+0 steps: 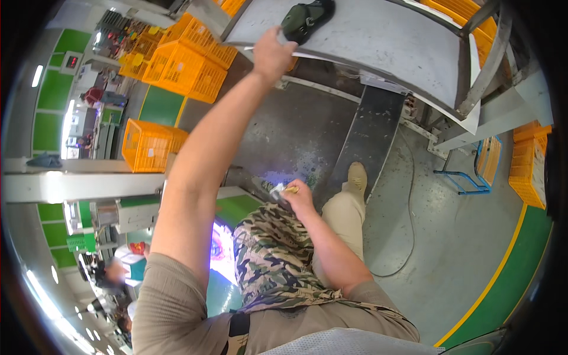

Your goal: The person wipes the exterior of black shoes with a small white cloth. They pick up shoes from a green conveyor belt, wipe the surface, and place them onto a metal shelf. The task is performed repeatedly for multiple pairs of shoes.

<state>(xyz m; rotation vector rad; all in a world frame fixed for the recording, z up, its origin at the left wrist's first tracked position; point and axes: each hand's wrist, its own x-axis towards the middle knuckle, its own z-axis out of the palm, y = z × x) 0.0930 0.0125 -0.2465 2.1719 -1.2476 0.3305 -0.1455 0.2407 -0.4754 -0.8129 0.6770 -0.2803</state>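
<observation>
My left hand (273, 54) is stretched far up to the near edge of a grey conveyor belt (378, 41). Its curled fingers touch the near end of a dark green shoe (307, 19) lying on the belt; whether they grip it is hidden. My right hand (299, 196) is held low in front of my body, shut on a small silver and yellow object (282, 190). A camouflage cloth (272, 260) hangs directly below that hand. My foot in a tan shoe (356, 177) stands on the grey floor.
Orange plastic crates (186, 65) are stacked at the upper left, one more (148, 145) at mid left, others (529, 163) at the right. A blue metal frame (470, 180) and a cable (408, 225) lie on the floor. Other people are at the lower left.
</observation>
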